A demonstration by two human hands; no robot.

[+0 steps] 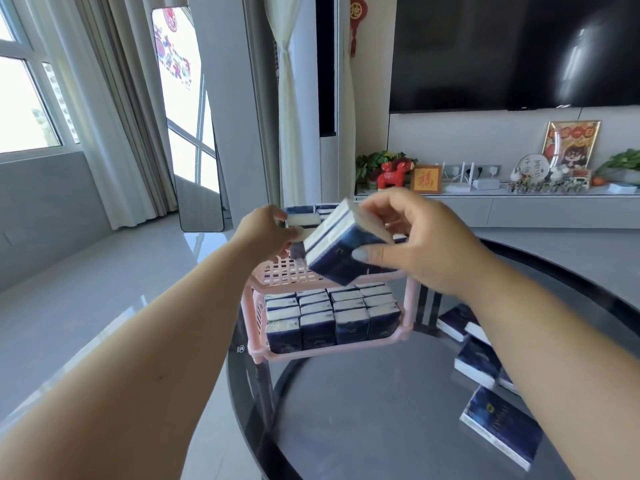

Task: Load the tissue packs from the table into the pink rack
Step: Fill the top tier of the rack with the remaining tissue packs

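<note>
Head cam: right hand [420, 244] has its thumb and fingers curled round a dark blue tissue pack [346, 242], tilted, up over the pink rack [332, 353]. Left hand [268, 228] is reaching onto the rack's top shelf, fingers touching a pack [304, 220] there, but I can't tell if it's actually gripping it. Lower shelf is stuffed with upright packs. More loose packs [502, 426] lie on the glass bench [363, 410], to the right.
</note>
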